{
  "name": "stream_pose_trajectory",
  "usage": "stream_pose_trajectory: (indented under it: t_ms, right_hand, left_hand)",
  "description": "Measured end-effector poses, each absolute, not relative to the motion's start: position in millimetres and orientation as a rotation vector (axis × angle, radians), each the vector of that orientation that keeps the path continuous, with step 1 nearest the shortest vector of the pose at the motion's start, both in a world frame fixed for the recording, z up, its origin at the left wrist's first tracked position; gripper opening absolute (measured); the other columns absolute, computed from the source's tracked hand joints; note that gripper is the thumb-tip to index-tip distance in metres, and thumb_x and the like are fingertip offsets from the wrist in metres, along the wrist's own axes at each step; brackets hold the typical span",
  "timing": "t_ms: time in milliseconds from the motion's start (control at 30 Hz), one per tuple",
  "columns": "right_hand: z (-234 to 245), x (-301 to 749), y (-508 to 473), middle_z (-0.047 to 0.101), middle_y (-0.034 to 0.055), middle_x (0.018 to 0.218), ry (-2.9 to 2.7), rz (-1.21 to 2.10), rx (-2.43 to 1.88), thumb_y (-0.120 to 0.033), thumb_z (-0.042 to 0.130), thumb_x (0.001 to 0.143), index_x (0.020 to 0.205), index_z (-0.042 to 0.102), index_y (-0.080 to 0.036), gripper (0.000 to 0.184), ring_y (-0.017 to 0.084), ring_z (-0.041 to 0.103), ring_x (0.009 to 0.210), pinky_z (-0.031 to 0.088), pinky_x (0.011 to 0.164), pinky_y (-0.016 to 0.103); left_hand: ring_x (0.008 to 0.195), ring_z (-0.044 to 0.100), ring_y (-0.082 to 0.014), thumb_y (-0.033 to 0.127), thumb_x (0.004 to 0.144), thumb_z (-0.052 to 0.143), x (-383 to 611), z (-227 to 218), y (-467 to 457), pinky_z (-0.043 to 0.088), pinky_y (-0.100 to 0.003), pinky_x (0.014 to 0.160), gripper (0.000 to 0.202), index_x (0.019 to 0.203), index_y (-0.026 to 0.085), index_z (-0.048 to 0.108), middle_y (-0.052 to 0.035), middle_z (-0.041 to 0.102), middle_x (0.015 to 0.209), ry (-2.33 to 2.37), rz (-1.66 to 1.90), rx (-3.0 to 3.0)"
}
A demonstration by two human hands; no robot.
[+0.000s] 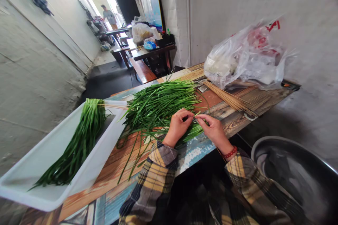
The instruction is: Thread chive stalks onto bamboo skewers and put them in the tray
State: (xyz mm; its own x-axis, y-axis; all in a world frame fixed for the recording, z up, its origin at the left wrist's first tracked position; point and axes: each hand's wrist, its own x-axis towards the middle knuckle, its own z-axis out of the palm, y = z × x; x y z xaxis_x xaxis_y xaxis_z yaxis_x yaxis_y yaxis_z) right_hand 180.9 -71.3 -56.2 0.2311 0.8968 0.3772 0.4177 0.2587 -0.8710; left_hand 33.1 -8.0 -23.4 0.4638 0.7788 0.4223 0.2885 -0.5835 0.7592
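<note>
Over the front edge of a heap of green garlic chives, my left hand pinches a chive stalk near its pale end. My right hand, with a red bead bracelet at the wrist, pinches the same small stalk from the other side, so the fingertips nearly meet. The heap lies loose on a wood-patterned table, and some chives lie beneath my hands. To the left, a white plastic tub holds a chive bundle with thin sticks through its pale end.
A bunch of bamboo skewers lies right of the heap. Behind it sits a clear plastic bag. A large metal basin stands low at the right. Farther back are dark tables, a bench and a person by the doorway.
</note>
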Motion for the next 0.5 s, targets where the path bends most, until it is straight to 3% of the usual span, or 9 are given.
stream_pose_trajectory:
  t_ms: [200,367,500]
  right_hand:
    - [-59.8,181.9,-70.4,0.071,0.0046,0.09,-1.359,0.539,-1.371,-0.036,0.054,0.086,0.097,0.067,-0.019,0.024,0.018,0.066,0.081,0.049,0.076,0.029]
    - [-58.2,181.4,-73.2,0.059,-0.003,0.07,-1.331,0.569,-1.407,-0.034,0.053,0.087,0.127,0.051,-0.022,0.042,0.012,0.053,0.055,0.045,0.057,0.025]
    - [-58.1,180.5,-74.0,0.054,-0.004,0.07,-1.329,0.605,-1.378,-0.034,0.052,0.088,0.12,0.054,-0.023,0.034,0.01,0.046,0.049,0.042,0.051,0.023]
  left_hand:
    - [0.072,0.058,-0.0131,0.01,0.078,0.059,32.8,-23.1,-8.0,0.045,-0.025,0.067,0.013,0.077,0.017,0.069,-0.0021,0.063,0.075,0.857,1.031,2.15]
    - [0.072,0.058,-0.0131,0.011,0.078,0.058,32.5,-24.2,-7.9,0.045,-0.025,0.069,0.012,0.077,0.017,0.068,-0.0022,0.063,0.076,0.838,0.991,2.167]
    - [0.073,0.058,-0.0132,0.011,0.079,0.058,31.6,-25.0,-7.6,0.045,-0.025,0.07,0.012,0.077,0.016,0.068,-0.0023,0.063,0.077,0.835,0.966,2.165]
